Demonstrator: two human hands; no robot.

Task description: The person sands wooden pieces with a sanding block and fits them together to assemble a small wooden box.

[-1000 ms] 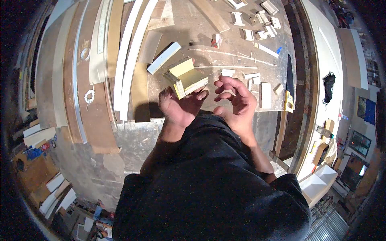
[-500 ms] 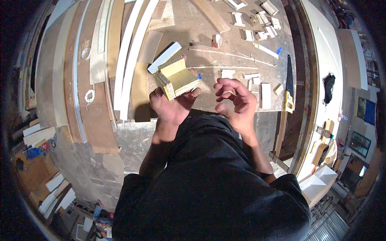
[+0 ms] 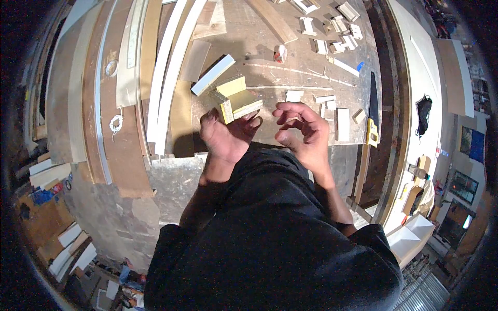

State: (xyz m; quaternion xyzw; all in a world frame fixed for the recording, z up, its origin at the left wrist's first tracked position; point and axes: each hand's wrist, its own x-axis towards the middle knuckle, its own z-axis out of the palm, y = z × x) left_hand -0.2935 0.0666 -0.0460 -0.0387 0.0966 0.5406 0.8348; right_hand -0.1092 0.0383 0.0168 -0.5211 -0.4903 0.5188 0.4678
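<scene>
A small yellowish wooden piece [image 3: 239, 98], made of boards joined into a step-like shape with rough edges, rests in my left hand [image 3: 228, 137]. The thumb is at its left side and fingertips show at its lower right; the underside of the grip is hidden. My right hand [image 3: 306, 127] hovers just to the right, fingers curled but apart, holding nothing. Past the wooden piece, a white-faced wood strip [image 3: 213, 74] lies on the workbench [image 3: 259, 49]. Small pale offcuts [image 3: 294, 96] lie beyond the right hand.
Long boards and white strips [image 3: 174, 72] cover the bench's left side. Several small wooden assemblies [image 3: 338, 25] sit at the far right. A handsaw with a yellow handle [image 3: 372, 130] lies along the right edge. Thin sticks [image 3: 290, 70] cross the middle.
My left hand has shifted slightly right with the wooden piece, which has turned a little and come closer to my right hand. The right hand has barely moved.
</scene>
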